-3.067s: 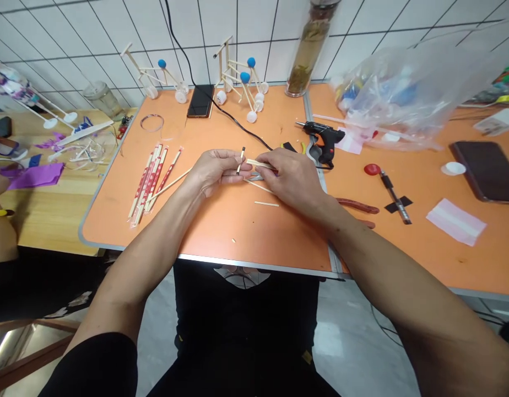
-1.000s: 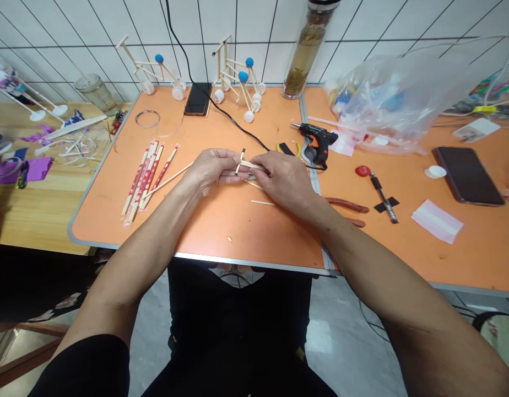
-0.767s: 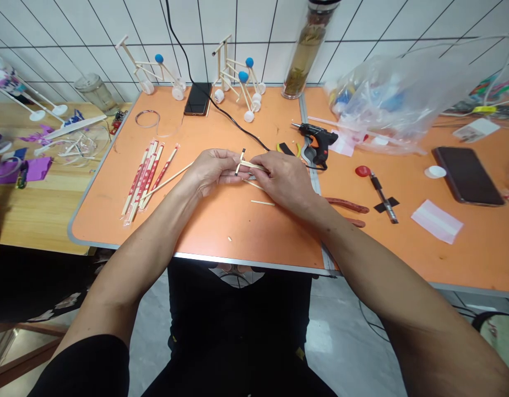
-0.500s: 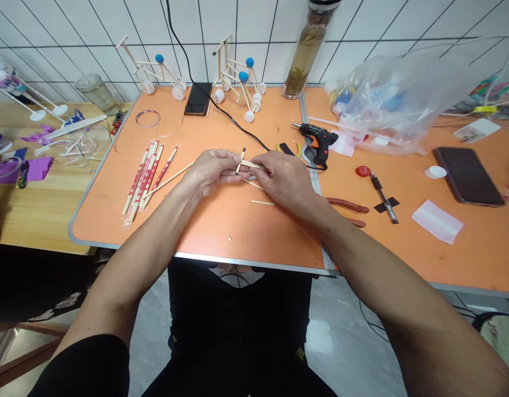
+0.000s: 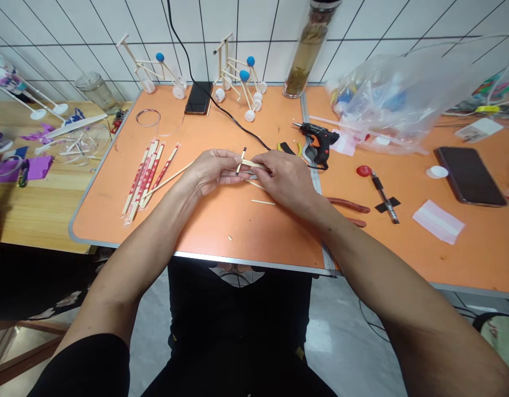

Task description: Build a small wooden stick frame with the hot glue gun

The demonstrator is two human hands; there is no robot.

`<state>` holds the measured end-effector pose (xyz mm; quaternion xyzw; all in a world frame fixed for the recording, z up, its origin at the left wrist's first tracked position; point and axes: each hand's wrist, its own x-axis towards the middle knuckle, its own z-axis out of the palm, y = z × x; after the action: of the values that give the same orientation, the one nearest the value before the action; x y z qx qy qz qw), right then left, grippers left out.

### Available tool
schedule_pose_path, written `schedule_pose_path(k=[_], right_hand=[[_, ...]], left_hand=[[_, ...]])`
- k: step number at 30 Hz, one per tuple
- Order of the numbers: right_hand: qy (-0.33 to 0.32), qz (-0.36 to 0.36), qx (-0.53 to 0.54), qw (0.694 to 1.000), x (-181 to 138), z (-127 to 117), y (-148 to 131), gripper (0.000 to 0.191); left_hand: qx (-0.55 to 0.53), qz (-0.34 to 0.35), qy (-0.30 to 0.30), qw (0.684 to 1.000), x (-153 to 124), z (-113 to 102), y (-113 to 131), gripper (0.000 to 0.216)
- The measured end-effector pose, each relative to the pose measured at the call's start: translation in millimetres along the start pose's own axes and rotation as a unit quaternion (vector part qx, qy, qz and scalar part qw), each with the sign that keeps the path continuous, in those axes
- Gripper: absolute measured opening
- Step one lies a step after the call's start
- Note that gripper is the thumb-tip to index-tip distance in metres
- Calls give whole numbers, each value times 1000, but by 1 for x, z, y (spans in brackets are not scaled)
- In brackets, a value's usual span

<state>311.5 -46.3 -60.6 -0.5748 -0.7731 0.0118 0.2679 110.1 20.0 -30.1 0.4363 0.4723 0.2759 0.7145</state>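
Note:
Over the middle of the orange table, my left hand (image 5: 219, 167) pinches a short wooden stick with black ends (image 5: 241, 161). It stands crosswise at the end of a pale stick piece (image 5: 252, 164), which my right hand (image 5: 281, 173) grips between thumb and fingers. The two parts touch; whether they are stuck together I cannot tell. A loose cut stick (image 5: 263, 202) lies below my right hand, and another stick (image 5: 254, 183) shows partly beneath the fingers. Left of my hands are several chopsticks in red-printed wrappers (image 5: 149, 179), with a bare chopstick (image 5: 167, 183) leaning across them.
Stick models with blue balls (image 5: 244, 76) stand at the back beside a phone (image 5: 198, 98). Right of my hands are a black glue gun (image 5: 316, 140), red-handled pliers (image 5: 348, 205), a marker pen (image 5: 384, 197) and a second phone (image 5: 469, 175). A tall tea bottle (image 5: 308, 52) stands behind.
Almost nothing differs. Both hands keep their hold on the sticks in the same place, and the view has shifted very slightly.

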Motion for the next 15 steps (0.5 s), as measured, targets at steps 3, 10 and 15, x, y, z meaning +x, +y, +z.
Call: schedule_pose_path(k=[3,10,15], right_hand=[[2,-2,3,1000,0,1,1,29],[1,-1,2,1000,0,1,0,29],[1,-1,1,1000,0,0,-1,29]], left_hand=[[0,-7,0,1000,2,-2,0,9],[-14,-19,1,1000,4,-4,0,9],[-14,-25,3,1000,3,-4,1,10]])
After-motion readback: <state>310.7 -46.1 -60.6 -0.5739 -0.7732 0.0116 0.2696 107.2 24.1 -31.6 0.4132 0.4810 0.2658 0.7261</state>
